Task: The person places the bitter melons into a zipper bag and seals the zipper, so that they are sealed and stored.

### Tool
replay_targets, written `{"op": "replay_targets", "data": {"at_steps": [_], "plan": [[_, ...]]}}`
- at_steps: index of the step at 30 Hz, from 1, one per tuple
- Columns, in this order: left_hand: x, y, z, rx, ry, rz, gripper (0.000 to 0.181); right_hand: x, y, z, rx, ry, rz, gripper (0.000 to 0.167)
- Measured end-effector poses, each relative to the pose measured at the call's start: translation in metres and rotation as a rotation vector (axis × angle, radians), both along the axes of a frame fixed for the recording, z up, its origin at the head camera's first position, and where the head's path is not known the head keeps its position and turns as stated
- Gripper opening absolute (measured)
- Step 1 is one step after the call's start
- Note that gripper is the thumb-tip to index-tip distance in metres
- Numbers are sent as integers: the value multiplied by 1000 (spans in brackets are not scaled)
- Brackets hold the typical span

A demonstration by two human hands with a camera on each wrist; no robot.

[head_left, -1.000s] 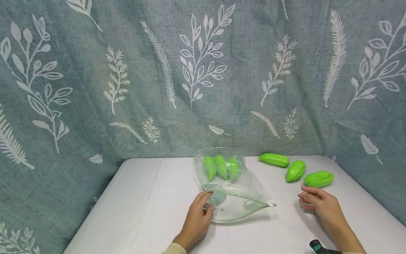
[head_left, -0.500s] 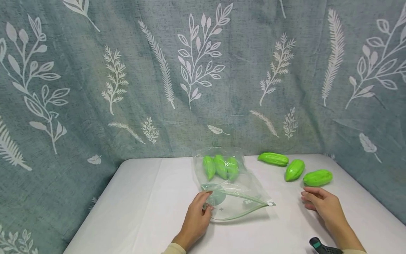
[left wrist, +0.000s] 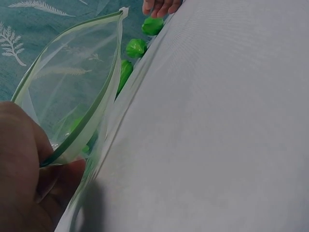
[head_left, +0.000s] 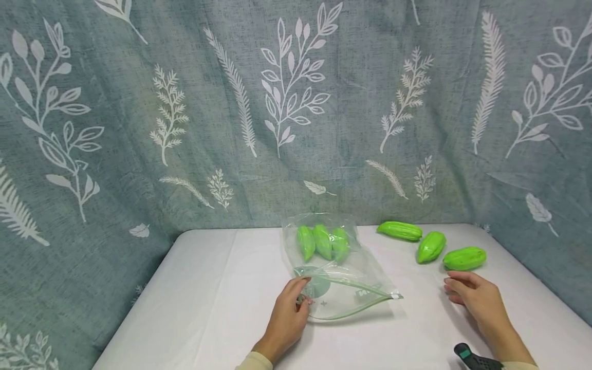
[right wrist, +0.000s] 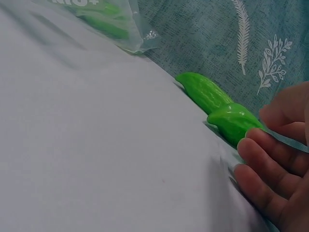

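Note:
A clear zip bag [head_left: 342,285] with a green-edged mouth lies on the table, its mouth spread apart. Three green ridged vegetables [head_left: 322,241], like small bitter melons, lie inside at its far end. My left hand [head_left: 289,313] pinches the left end of the bag's mouth; the left wrist view shows the green rim [left wrist: 72,140] between thumb and fingers. Three more such vegetables lie to the right: one at the back [head_left: 400,230], one in the middle [head_left: 431,247] and one nearest [head_left: 464,258]. Just in front of the nearest, my right hand [head_left: 478,300] hovers, fingers loosely bent, holding nothing.
The white-covered table [head_left: 222,298] backs onto a grey-green leaf-patterned curtain [head_left: 222,128]. A dark strap with a small screen [head_left: 467,354] is on the right wrist. The right wrist view also shows the bag's far corner [right wrist: 145,41].
My right hand has shifted slightly to the right, nearer the closest loose vegetable. The left hand and the bag have stayed in place.

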State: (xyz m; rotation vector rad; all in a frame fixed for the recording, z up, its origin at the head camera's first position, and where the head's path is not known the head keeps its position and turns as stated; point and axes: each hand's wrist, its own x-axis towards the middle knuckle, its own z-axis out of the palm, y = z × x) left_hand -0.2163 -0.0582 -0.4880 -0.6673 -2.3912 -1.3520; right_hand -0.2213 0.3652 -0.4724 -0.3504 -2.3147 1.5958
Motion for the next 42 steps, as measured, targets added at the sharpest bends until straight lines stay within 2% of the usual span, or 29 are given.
{"op": "replay_targets", "data": {"at_steps": [7,12,15,19,24,33,42], "plan": [[-2,-1,2,9,26,1,44,-12,11,6,84,-57,-130,46],[-3,1,4,4,18,-6,44,-19,25,9,182,-99,-222,50],[-3,2,4,7,14,-13,44,-23,33,8,222,-98,-276,53],[-3,4,4,2,10,-16,44,-26,40,9,246,-102,-333,61],[-3,4,3,-6,10,-20,43,-32,47,12,224,-113,-389,67],[-2,-4,2,-3,0,-1,43,-48,49,-1,176,-133,-390,70],[0,-1,-1,23,-36,-6,44,-55,45,9,266,-201,-304,87]]}}
